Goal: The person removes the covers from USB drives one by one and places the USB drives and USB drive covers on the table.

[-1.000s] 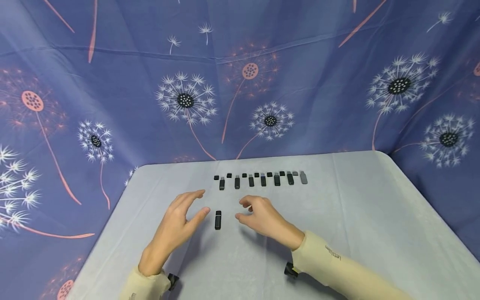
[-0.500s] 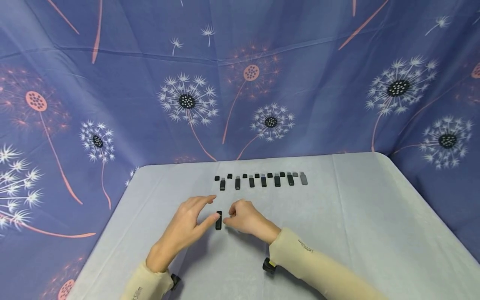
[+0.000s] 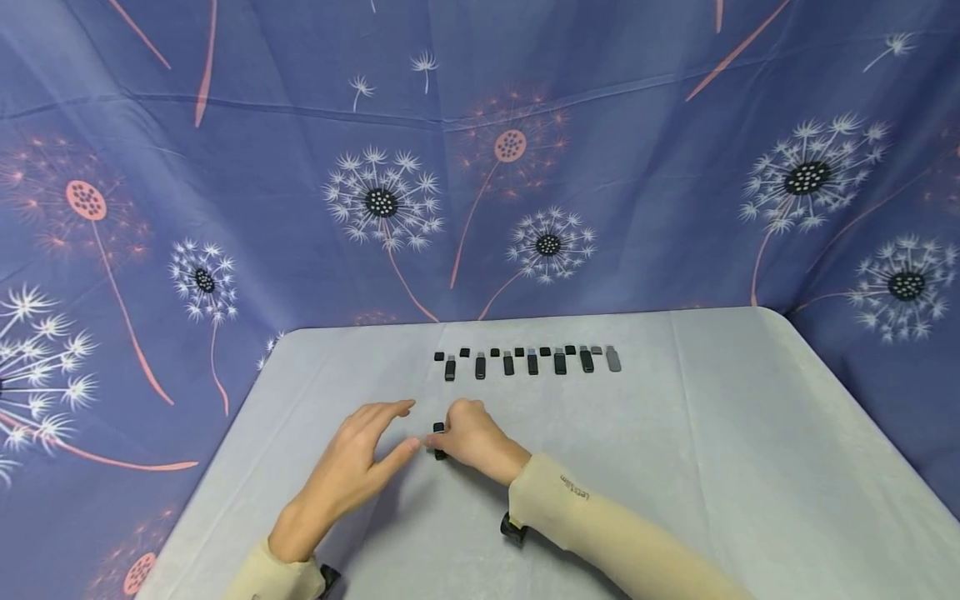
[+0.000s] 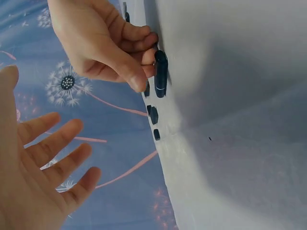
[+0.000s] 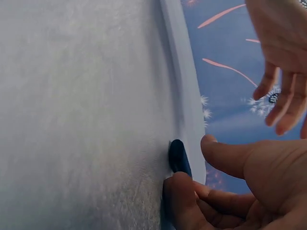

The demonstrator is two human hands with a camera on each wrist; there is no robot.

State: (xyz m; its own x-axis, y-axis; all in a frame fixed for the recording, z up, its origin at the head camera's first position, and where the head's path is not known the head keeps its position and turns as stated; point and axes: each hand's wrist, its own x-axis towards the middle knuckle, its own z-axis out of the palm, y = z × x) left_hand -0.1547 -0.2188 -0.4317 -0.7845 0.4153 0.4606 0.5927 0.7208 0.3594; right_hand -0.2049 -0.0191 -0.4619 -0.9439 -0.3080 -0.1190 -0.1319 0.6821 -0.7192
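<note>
A black capped USB stick [image 3: 439, 428] lies on the pale tabletop, partly covered by my right hand [image 3: 472, 439] in the head view. In the left wrist view, a right fingertip meets the side of this USB stick [image 4: 161, 76], while the thumb stands a little apart from it. The right wrist view shows the bent index finger over the middle of the USB stick [image 5: 177, 154] and the thumb raised off it. My left hand [image 3: 347, 467] hovers to the left of the stick, fingers spread and holding nothing.
Behind the hands, several uncapped USB sticks [image 3: 560, 363] lie in a row, with small caps [image 3: 495, 352] beside their plugs. Most are black; the grey USB stick [image 3: 613, 359] is at the right end. A blue dandelion-print curtain [image 3: 645, 208] rises behind the table [image 3: 750, 433].
My right hand has moved left to the capped USB stick and now overlaps it. The left hand moved slightly in over the stick, then back to the left.
</note>
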